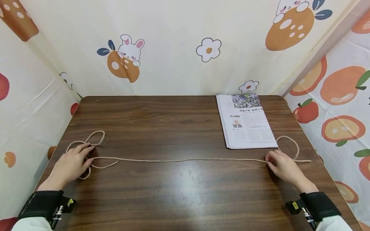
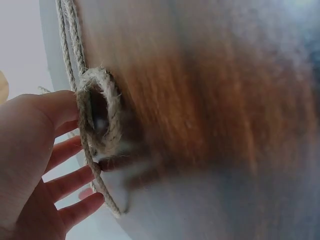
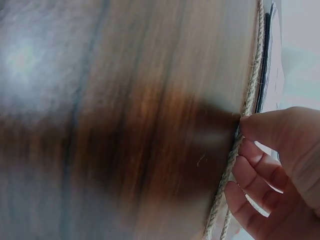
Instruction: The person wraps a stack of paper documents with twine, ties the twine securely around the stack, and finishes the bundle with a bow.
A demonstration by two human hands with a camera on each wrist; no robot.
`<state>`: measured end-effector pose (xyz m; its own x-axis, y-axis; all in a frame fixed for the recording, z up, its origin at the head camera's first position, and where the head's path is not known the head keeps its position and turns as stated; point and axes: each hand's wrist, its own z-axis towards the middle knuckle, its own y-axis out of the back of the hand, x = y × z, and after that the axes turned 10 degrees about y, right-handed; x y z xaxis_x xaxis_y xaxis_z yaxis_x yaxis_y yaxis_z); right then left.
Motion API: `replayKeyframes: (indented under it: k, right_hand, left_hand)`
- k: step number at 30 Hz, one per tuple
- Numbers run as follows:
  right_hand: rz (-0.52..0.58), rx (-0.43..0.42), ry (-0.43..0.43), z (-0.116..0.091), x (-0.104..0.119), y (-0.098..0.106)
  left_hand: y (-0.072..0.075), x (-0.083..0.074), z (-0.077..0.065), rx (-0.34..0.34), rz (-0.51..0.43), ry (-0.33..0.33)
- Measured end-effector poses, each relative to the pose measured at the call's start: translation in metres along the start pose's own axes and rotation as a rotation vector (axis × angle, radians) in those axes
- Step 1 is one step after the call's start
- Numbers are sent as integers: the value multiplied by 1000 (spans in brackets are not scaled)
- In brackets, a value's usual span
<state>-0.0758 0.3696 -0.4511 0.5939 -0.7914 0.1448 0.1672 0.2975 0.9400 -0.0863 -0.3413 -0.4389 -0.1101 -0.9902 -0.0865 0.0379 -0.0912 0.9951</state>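
A beige twisted rope (image 1: 179, 160) stretches nearly straight across the brown wooden table (image 1: 162, 199). At the left side my left hand (image 1: 69, 165) pinches it between thumb and fingers, amid several loose loops lying around that hand. A small rope loop (image 2: 114, 110) stands by the thumb in the left wrist view. Over on the right, my right hand (image 1: 284, 166) pinches the rope with thumb and index finger, close over the tabletop. Beyond this hand the rope curls into one loop, and a short end points right. The right wrist view shows the rope (image 3: 252, 75) running past the thumb tip.
A stack of newspapers (image 1: 251, 128) lies at the back right, its near edge just beyond the right hand. Printed cloth (image 1: 173, 64) hangs along the back, with patterned cloth at both sides. Black camera straps (image 1: 321, 205) wrap both wrists.
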Motion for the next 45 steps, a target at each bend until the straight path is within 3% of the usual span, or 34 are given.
replayKeyframes:
  k: [22,30,36,45]
  right_hand:
    - [-52,8,-105,21,-3,-2]
    - [-55,15,-105,28,-5,-5]
    - [-58,33,-124,31,-5,-3]
    - [-44,65,-120,36,-3,2]
  left_hand:
    - [6,-3,22,74,11,79]
    - [8,-2,32,96,14,100]
    - [9,0,37,146,-8,120]
    - [16,-5,37,184,5,102]
